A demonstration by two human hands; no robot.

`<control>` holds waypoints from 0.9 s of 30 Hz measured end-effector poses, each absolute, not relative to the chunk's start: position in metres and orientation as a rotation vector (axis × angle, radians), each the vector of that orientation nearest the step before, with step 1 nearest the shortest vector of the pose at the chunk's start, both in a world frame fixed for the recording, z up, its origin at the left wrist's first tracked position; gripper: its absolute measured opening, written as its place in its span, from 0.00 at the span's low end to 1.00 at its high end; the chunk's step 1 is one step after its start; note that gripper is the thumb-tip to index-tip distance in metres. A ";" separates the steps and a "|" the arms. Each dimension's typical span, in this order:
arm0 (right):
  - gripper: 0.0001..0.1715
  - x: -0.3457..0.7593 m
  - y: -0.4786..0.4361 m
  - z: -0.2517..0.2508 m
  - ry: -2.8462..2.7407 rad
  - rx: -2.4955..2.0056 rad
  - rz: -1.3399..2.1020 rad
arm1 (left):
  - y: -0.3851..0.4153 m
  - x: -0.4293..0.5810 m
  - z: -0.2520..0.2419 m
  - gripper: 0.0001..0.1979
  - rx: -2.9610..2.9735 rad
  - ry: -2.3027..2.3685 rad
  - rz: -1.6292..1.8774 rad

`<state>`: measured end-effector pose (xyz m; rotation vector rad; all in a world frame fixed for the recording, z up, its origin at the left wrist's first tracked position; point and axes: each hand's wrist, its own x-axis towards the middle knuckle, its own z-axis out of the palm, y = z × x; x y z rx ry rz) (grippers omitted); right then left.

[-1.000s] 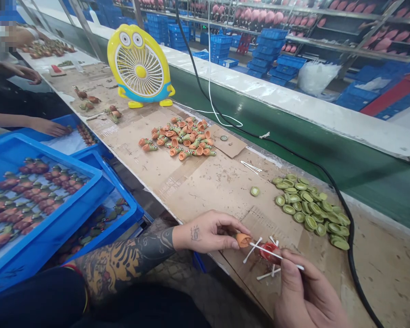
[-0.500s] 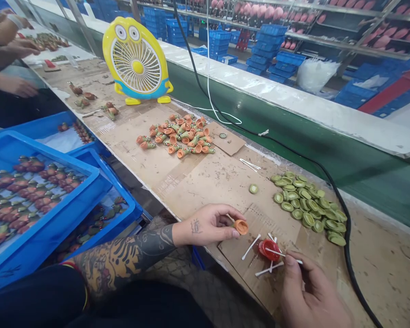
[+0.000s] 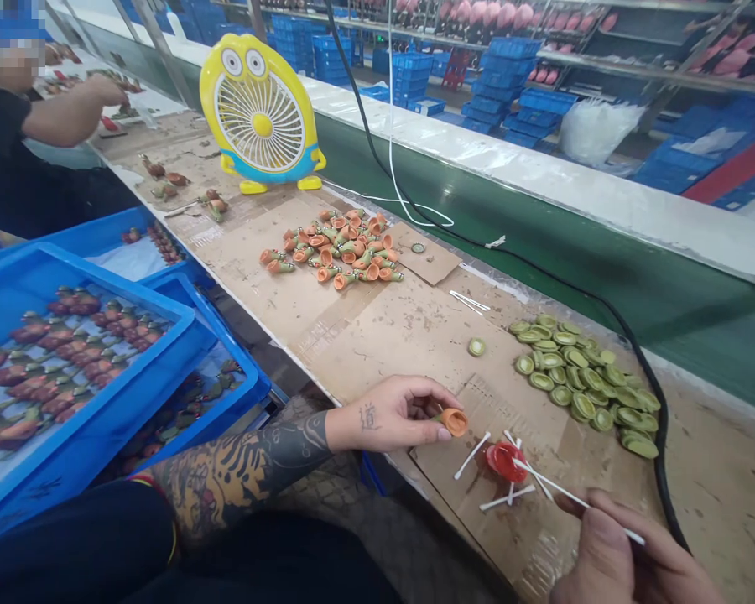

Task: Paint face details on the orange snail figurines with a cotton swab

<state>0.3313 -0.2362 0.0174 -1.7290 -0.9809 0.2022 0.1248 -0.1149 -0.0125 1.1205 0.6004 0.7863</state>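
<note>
Near the front edge of the tabletop (image 3: 403,335), the left hand (image 3: 390,415) pinches a little orange cup (image 3: 455,422) between its thumb and fingers. The cup lies on its side, and its open mouth points to the right. Just to the right of it, a bit lower, sits a small red cap (image 3: 503,460) on a piece of cardboard.

The right hand (image 3: 629,562) is at the bottom corner, with its fingers closed on a thin cotton stick (image 3: 566,493). The stick slants up and to the left from that hand, and its far tip rests in the red cap. So the stick's tip is close to the cup's mouth, but they do not touch. A few loose cotton sticks (image 3: 471,455) lie around the red cap.

Farther back on the right is a heap of green caps (image 3: 582,377), with one green cap (image 3: 476,346) alone beside it. More orange cups (image 3: 336,252) lie in a pile near a yellow fan (image 3: 261,113). Blue trays (image 3: 101,419) full of small toys stand on the left. Another person's arm (image 3: 56,117) reaches over the far end.
</note>
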 end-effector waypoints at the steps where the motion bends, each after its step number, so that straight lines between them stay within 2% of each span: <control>1: 0.20 0.322 -0.234 0.021 -0.984 -1.695 0.226 | -0.115 0.125 -0.012 0.22 1.131 0.605 0.784; 4: 0.16 0.300 -0.225 0.030 -0.975 -1.589 0.254 | -0.115 0.124 -0.012 0.21 1.166 0.616 0.783; 8: 0.19 0.291 -0.215 0.033 -1.054 -1.578 0.303 | -0.115 0.124 -0.010 0.19 1.223 0.613 0.778; 12: 0.17 0.293 -0.212 0.030 -1.118 -1.567 0.332 | -0.115 0.122 -0.009 0.17 1.260 0.623 0.782; 18: 0.17 0.297 -0.212 0.023 -1.167 -1.606 0.291 | -0.115 0.123 -0.011 0.19 1.246 0.628 0.749; 23: 0.13 0.304 -0.217 0.018 -1.194 -1.546 0.093 | -0.116 0.124 -0.015 0.23 1.170 0.573 0.758; 27: 0.16 0.310 -0.219 0.024 -1.009 -1.639 0.134 | -0.114 0.125 -0.019 0.21 1.175 0.595 0.829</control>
